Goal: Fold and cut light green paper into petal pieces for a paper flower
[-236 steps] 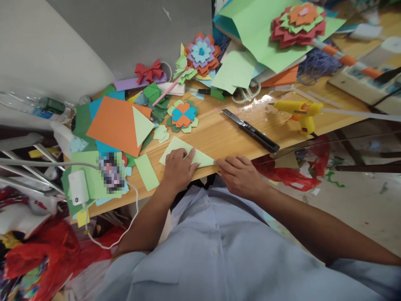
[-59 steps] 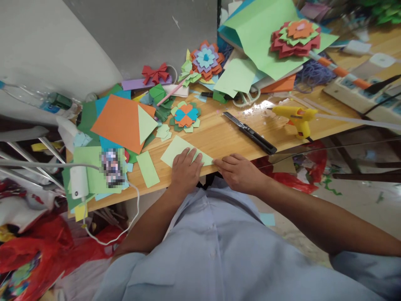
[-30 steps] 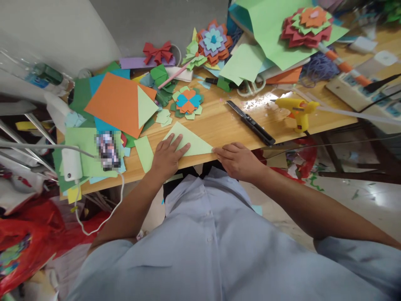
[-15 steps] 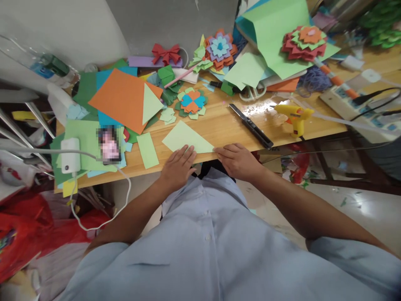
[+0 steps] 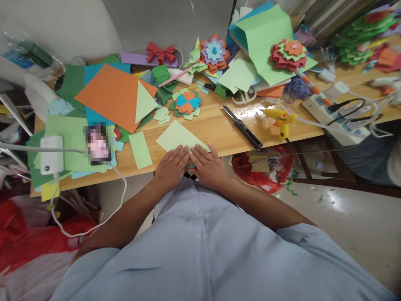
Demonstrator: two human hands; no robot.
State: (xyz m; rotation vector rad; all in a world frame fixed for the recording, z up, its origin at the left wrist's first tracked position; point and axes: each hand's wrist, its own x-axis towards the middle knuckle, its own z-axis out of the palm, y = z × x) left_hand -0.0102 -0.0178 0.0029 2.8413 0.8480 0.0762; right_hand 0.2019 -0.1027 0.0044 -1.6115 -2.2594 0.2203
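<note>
A pale green sheet of paper [image 5: 178,136], folded to a triangle, lies at the table's front edge. My left hand [image 5: 171,169] rests flat on its near edge, fingers stretched out. Beside it, my right hand [image 5: 209,166] presses on the same edge with its fingers extended, and the two hands almost touch. Their fingers cover part of the paper's near side. A narrow green paper strip [image 5: 140,149] lies to the left of the folded sheet. Behind it sits a layered paper flower [image 5: 187,103] in orange, blue and green.
A black utility knife [image 5: 242,127] and a yellow glue gun [image 5: 280,121] lie to the right, near a power strip [image 5: 335,119]. On the left are a phone [image 5: 98,143], a white power bank [image 5: 52,154] with cables and an orange sheet [image 5: 109,96]. Paper flowers and scissors stand behind.
My right hand has moved left along the paper's near edge, from its right corner to beside my left hand. The view has turned slightly to the right.
</note>
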